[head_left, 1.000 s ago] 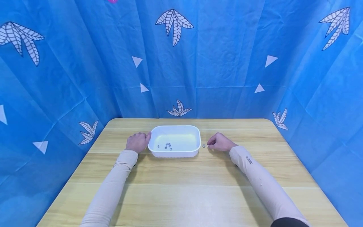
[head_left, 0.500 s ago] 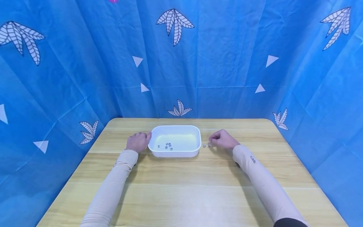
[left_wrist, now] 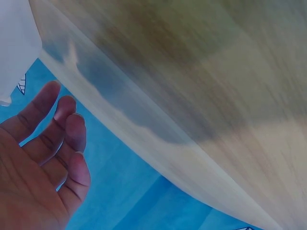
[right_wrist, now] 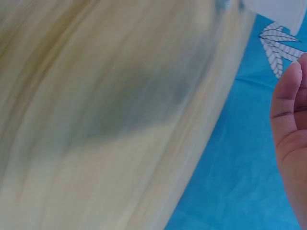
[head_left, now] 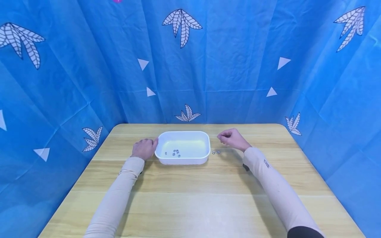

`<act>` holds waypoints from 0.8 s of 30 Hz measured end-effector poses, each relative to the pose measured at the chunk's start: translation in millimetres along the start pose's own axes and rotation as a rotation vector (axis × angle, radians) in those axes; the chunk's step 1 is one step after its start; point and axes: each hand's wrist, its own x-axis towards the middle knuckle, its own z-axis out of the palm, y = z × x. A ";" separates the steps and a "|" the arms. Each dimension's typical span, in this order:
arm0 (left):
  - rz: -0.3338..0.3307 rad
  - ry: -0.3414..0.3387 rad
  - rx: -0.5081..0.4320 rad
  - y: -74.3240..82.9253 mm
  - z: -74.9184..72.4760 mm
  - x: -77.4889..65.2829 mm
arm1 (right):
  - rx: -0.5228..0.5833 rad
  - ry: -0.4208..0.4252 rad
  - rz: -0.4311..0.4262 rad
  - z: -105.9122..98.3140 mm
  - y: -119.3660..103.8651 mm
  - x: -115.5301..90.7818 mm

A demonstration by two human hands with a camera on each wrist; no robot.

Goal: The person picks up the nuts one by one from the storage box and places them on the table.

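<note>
A white oblong plastic basin [head_left: 184, 161] stands near the back of the table. Inside it, on the left, lie several small shiny silvery balls [head_left: 177, 152]. Just outside its right end are two more such balls [head_left: 218, 152], side by side on the wood. My left hand [head_left: 144, 149] is at the basin's left end, its thumb at the rim; the left wrist view shows its other fingers [left_wrist: 76, 132] loosely bent, apart from the basin wall. My right hand [head_left: 233, 138] hovers behind and right of the two balls, thumb and index fingertips together; I cannot tell whether they hold something.
The light wooden table [head_left: 190, 198] stretches in front of the basin and to both sides. Blue cloth [head_left: 232, 66] with white leaf and triangle prints hangs behind and at both sides of it.
My right hand has risen from the two balls and moved back, away from the table; the right-hand ball, at its fingertips before, now lies uncovered. The left hand and basin stay put.
</note>
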 end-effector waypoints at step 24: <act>-0.002 0.007 0.006 2.7 -1.1 -1.6 | 0.131 0.025 -0.106 11.2 -55.0 19.9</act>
